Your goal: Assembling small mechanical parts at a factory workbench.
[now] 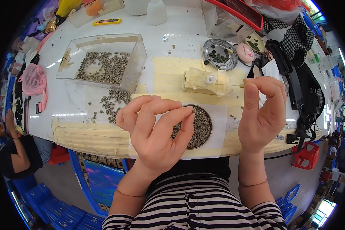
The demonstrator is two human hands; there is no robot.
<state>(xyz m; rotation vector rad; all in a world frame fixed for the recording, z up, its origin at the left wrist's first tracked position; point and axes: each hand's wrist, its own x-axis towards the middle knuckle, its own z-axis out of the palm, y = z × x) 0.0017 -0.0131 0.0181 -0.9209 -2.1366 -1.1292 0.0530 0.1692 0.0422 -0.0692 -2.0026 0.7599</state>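
My left hand point(157, 130) is over a round tin point(211, 132) of small silvery metal parts point(200, 128). Its thumb and index fingertips are pinched together; anything between them is too small to make out. To the right, my right hand point(262, 111) is raised, thumb and index finger closed on the short end of a thin needle-like rod point(240, 86). The rod's fine shaft points left toward a small white cylinder point(210, 79), which sits on a block wrapped in cream tape point(195, 85).
A clear box point(136, 61) of similar metal parts stands at the left, with loose parts point(113, 104) spilled beside it. Behind the block lies a metal dish point(207, 57) with dark green pieces. Bags and straps point(295, 73) crowd the right. A person's arm point(19, 149) shows at far left.
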